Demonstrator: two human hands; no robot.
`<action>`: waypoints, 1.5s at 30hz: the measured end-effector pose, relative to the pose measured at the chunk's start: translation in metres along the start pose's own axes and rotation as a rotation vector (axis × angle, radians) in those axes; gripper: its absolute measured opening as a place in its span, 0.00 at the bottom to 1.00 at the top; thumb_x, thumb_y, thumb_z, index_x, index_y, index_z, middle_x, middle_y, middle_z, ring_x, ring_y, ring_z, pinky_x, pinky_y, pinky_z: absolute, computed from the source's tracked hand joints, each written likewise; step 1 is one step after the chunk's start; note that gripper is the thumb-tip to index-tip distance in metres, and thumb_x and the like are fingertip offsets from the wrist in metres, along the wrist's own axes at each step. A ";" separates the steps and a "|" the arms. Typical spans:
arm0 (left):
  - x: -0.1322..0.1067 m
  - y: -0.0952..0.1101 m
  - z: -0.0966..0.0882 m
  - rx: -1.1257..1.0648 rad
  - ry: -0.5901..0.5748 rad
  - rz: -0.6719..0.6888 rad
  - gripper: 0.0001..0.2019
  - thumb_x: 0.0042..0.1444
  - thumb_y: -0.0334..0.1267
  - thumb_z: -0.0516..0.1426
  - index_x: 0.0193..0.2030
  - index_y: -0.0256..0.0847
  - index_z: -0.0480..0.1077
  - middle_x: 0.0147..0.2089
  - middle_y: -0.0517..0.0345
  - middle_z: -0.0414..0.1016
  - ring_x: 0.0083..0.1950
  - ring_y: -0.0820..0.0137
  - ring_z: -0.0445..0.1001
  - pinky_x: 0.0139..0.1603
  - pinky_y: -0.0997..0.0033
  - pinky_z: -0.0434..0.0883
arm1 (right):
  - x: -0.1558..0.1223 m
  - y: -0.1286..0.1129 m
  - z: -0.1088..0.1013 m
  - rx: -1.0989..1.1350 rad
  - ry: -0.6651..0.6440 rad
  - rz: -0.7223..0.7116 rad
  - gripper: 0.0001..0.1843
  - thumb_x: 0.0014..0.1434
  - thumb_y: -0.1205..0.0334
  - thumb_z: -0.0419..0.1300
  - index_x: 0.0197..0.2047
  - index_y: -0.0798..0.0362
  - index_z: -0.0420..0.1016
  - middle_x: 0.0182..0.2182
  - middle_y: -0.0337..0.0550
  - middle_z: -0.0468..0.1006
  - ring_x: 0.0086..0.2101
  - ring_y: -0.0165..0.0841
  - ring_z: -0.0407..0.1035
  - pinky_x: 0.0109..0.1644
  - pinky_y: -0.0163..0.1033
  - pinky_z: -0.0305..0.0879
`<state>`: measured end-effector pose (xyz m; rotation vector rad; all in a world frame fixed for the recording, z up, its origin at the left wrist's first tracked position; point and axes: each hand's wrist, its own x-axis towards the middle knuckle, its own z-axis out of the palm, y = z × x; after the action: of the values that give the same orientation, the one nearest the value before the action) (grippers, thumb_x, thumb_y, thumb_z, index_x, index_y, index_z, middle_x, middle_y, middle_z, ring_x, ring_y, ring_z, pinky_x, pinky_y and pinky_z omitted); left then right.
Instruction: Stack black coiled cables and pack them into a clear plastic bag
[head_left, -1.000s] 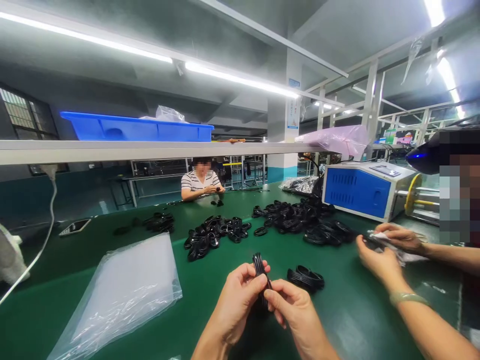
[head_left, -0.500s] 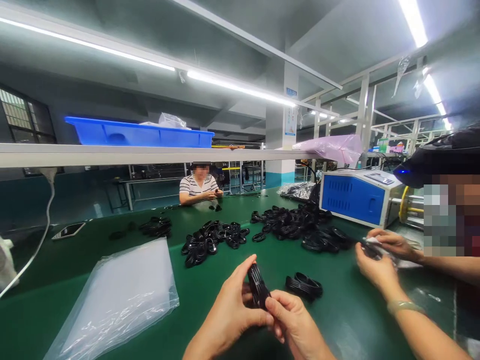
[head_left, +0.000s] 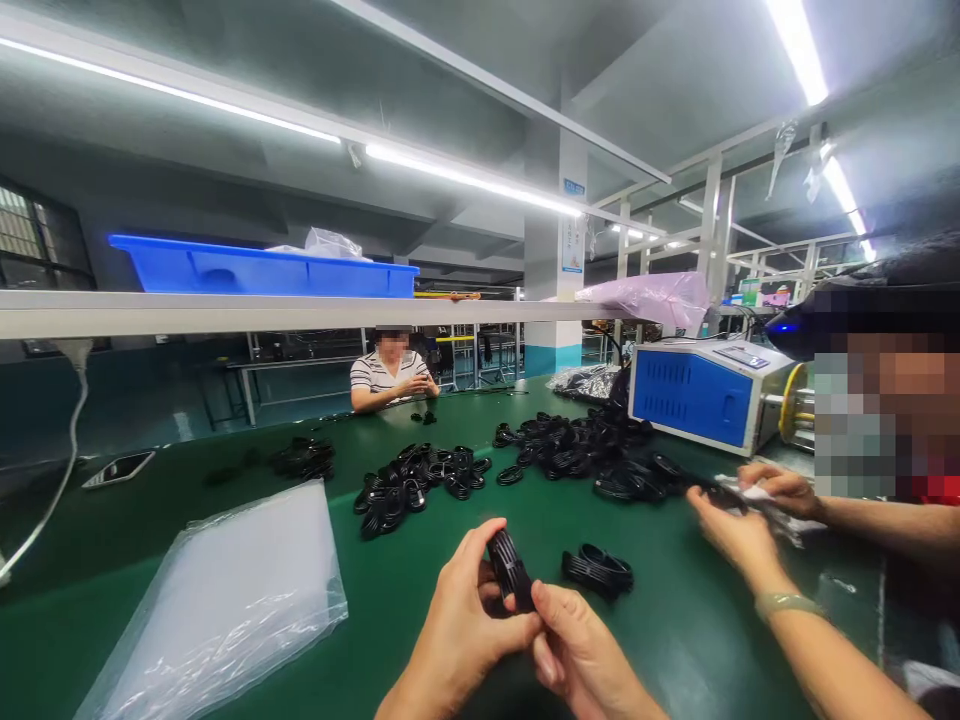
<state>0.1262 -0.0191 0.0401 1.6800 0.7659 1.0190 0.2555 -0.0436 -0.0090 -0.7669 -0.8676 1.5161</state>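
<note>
My left hand [head_left: 465, 620] and my right hand [head_left: 581, 655] meet low in the middle, both pinching one black coiled cable [head_left: 510, 570] that stands tilted between the thumbs and fingers. Just beyond it on the green table [head_left: 420, 570] lies another black coil [head_left: 598, 572]. A stack of clear plastic bags [head_left: 217, 610] rests to the left of my hands.
Heaps of black coils [head_left: 416, 480] [head_left: 592, 455] cover the table's middle. A co-worker's hands [head_left: 739, 525] on the right hold a coil and a bag. A blue machine [head_left: 701, 392] stands behind them. Another person [head_left: 386, 372] sits at the far end. A phone [head_left: 118, 468] lies at left.
The coil has turned from upright to tilted in my fingers and sunk a little lower. The view has drifted slightly right. The co-worker's hands have shifted a bit.
</note>
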 end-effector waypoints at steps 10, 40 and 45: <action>0.000 -0.001 -0.005 0.162 -0.006 0.028 0.33 0.41 0.33 0.62 0.56 0.44 0.57 0.48 0.55 0.66 0.33 0.74 0.69 0.40 0.70 0.71 | 0.000 -0.001 -0.004 -0.131 -0.041 -0.010 0.28 0.47 0.39 0.60 0.32 0.60 0.76 0.08 0.32 0.59 0.11 0.18 0.45 0.17 0.27 0.38; -0.003 0.002 -0.008 0.482 0.082 0.050 0.31 0.37 0.33 0.60 0.53 0.42 0.62 0.43 0.56 0.66 0.40 0.64 0.67 0.41 0.69 0.66 | 0.003 0.004 0.001 -0.184 -0.094 -0.139 0.26 0.52 0.42 0.58 0.29 0.60 0.78 0.15 0.42 0.71 0.18 0.25 0.62 0.22 0.28 0.52; -0.003 0.002 -0.009 0.468 0.077 0.043 0.31 0.36 0.32 0.61 0.52 0.42 0.63 0.43 0.56 0.67 0.41 0.64 0.67 0.42 0.69 0.66 | 0.001 0.002 0.000 -0.195 -0.088 -0.125 0.25 0.51 0.43 0.59 0.29 0.60 0.79 0.15 0.42 0.71 0.19 0.25 0.62 0.22 0.28 0.52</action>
<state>0.1164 -0.0188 0.0428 2.0683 1.0854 0.9890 0.2537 -0.0429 -0.0109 -0.7759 -1.1219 1.3764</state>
